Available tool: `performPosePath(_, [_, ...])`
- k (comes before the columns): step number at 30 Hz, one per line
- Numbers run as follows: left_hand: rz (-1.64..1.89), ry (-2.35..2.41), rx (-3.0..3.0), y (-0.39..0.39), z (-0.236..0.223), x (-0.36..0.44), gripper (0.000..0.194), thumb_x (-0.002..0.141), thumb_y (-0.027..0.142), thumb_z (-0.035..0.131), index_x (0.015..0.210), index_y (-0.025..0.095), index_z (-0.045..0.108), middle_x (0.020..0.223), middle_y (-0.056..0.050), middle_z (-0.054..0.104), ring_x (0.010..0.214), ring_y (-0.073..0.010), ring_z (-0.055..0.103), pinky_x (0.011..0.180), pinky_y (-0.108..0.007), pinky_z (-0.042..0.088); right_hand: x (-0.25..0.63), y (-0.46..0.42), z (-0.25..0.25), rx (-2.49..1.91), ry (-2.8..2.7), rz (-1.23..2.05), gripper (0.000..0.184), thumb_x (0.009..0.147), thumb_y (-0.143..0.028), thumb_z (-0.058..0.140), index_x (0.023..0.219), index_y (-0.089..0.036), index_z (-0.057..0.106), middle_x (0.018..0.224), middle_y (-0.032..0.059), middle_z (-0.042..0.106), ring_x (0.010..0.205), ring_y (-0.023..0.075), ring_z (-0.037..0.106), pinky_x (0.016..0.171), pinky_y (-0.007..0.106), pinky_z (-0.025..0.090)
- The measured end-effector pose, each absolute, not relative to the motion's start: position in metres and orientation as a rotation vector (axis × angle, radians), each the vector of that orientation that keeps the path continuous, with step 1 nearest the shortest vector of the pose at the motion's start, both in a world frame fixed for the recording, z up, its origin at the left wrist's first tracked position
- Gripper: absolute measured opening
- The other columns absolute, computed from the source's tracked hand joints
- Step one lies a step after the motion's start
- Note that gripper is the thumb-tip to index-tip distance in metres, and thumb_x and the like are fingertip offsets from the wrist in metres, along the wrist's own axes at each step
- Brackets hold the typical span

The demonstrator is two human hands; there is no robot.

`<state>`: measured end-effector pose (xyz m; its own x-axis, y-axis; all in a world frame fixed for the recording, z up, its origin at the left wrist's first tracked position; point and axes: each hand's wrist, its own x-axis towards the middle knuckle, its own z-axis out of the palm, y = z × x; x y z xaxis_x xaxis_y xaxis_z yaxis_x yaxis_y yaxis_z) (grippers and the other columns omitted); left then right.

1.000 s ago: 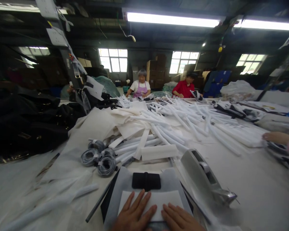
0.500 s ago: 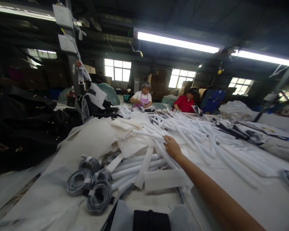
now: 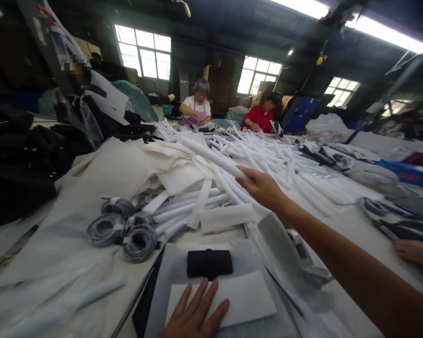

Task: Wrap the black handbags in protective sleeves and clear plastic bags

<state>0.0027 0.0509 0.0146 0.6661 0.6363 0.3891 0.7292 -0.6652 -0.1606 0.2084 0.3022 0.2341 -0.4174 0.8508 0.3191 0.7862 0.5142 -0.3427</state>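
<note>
My right hand (image 3: 259,187) is closed around one end of a white paper roll (image 3: 211,156), lifted at a slant over the heap. My left hand (image 3: 197,312) lies flat with fingers spread on a white paper sheet (image 3: 246,300). Under that sheet is a pale grey wrapping sheet (image 3: 158,291), with a black flap and strap piece (image 3: 209,263) showing just beyond the paper. Beneath my right forearm lie more white rolls (image 3: 183,211) and a flat white strip (image 3: 227,217).
Coiled grey straps (image 3: 140,242) sit left of centre, beside large loose paper sheets (image 3: 113,164). Black bags (image 3: 17,155) are piled at far left. Two co-workers (image 3: 197,105) sit across the table. Another person's hand (image 3: 416,252) rests at the right edge. A grey box-like object (image 3: 298,249) stands near my right forearm.
My right hand has lifted the white roll from the heap. My left hand has come into view, flat on the paper. The view has tilted downward.
</note>
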Motion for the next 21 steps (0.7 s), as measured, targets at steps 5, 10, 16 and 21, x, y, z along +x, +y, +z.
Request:
performPosePath(5, [-0.370, -1.415, -2.804, 0.050, 0.047, 0.004, 0.097, 0.069, -0.001, 0.063, 0.154, 0.030, 0.032, 0.157, -0.010, 0.037, 0.137, -0.0333, 0.048, 0.105, -0.055, 0.050, 0.280, 0.160, 0.238, -1.319, -2.206, 0.690, 0.044, 0.101, -0.048, 0.046, 0.128, -0.020, 0.066, 0.109, 0.0052, 0.075, 0.095, 0.0204, 0.071, 0.083, 0.026, 0.057])
performPosePath(10, [-0.280, -1.706, -2.988, 0.057, 0.078, 0.005, 0.066, 0.086, 0.011, 0.063, 0.146, 0.034, 0.047, 0.155, -0.008, 0.043, 0.137, -0.0309, 0.048, 0.110, -0.052, 0.044, 0.329, 0.040, 0.189, -1.180, -2.304, 0.454, 0.025, 0.091, -0.035, 0.068, 0.116, -0.032, 0.070, 0.113, 0.0008, 0.074, 0.100, 0.0186, 0.072, 0.086, 0.020, 0.057])
performPosePath(16, [-0.309, -1.809, -3.201, 0.071, 0.118, 0.000, 0.056, 0.093, 0.023, 0.064, 0.146, 0.033, 0.048, 0.154, -0.007, 0.044, 0.138, -0.0270, 0.047, 0.113, -0.045, 0.041, 0.302, -0.012, 0.102, -0.972, -2.376, -0.141, 0.025, 0.093, -0.019, 0.060, 0.114, -0.026, 0.072, 0.096, 0.0047, 0.074, 0.088, 0.0203, 0.070, 0.080, 0.030, 0.058])
performPosePath(21, [-0.273, -1.756, -3.287, 0.076, 0.122, -0.004, 0.055, 0.095, 0.030, 0.062, 0.148, 0.034, 0.046, 0.156, -0.007, 0.040, 0.141, -0.0265, 0.043, 0.115, -0.043, 0.037, 0.247, 0.002, 0.064, -1.029, -2.110, -0.376, 0.031, 0.098, -0.014, 0.049, 0.113, -0.025, 0.073, 0.095, 0.0041, 0.076, 0.080, 0.0206, 0.067, 0.075, 0.035, 0.048])
